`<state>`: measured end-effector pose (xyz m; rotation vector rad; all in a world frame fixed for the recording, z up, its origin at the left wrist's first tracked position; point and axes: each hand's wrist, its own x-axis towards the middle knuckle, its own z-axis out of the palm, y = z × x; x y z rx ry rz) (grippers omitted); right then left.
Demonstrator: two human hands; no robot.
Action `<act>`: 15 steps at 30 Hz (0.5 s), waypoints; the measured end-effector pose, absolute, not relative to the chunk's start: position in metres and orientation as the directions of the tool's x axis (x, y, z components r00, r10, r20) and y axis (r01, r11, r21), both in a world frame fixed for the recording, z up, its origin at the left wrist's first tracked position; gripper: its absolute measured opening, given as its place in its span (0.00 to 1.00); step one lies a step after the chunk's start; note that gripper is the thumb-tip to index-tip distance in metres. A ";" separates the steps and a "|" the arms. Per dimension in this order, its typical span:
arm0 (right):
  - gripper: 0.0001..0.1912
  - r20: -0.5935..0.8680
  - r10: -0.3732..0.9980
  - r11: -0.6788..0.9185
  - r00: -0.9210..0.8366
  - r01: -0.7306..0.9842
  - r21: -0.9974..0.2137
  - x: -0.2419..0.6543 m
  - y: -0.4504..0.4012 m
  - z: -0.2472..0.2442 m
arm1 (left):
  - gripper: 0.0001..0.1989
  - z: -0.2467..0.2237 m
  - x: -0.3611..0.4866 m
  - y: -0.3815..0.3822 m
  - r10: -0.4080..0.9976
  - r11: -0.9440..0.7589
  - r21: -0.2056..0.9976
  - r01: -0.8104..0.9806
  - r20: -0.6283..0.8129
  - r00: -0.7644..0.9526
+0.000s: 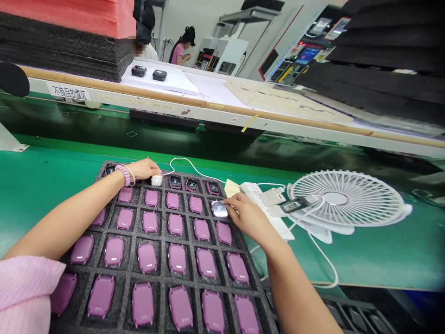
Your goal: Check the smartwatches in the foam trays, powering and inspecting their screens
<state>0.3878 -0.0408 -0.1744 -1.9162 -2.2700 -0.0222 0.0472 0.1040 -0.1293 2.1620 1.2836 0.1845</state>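
A dark foam tray (134,264) holds purple strapless smartwatches (148,257) in rows, most lying back side up. In the far row several face-up watches (175,182) show dark screens with a dial. My left hand (142,169) is closed at the far row, its fingers pinching the end of a white charging cable (184,159); the tip is partly hidden. Right beside those fingers is a bright, pale square face (157,179). On the tray's right edge, my right hand (245,215) grips a smartwatch (219,208) whose face reflects light.
Right of the tray are a white power strip (253,190) with a charger (273,197), and a white fan (335,199) lying flat. Behind runs a shelf (215,106) bearing two black watches (160,75) and stacked foam (69,51). Two people work in the background.
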 end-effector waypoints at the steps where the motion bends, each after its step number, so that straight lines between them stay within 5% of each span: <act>1: 0.15 0.135 0.977 0.175 -0.163 0.981 -0.082 0.387 -0.039 -0.175 | 0.16 -0.129 0.050 0.105 0.834 -0.342 0.564 0.752 -0.187 0.520; 9: 0.13 0.154 0.976 0.176 -0.157 0.978 -0.115 0.388 -0.039 -0.171 | 0.09 -0.102 0.038 0.107 0.939 -0.283 0.525 0.803 -0.017 0.342; 15: 0.14 0.207 0.967 0.196 -0.151 0.956 -0.220 0.395 -0.040 -0.179 | 0.20 -0.084 -0.062 0.077 0.980 -0.195 0.740 0.644 0.168 0.104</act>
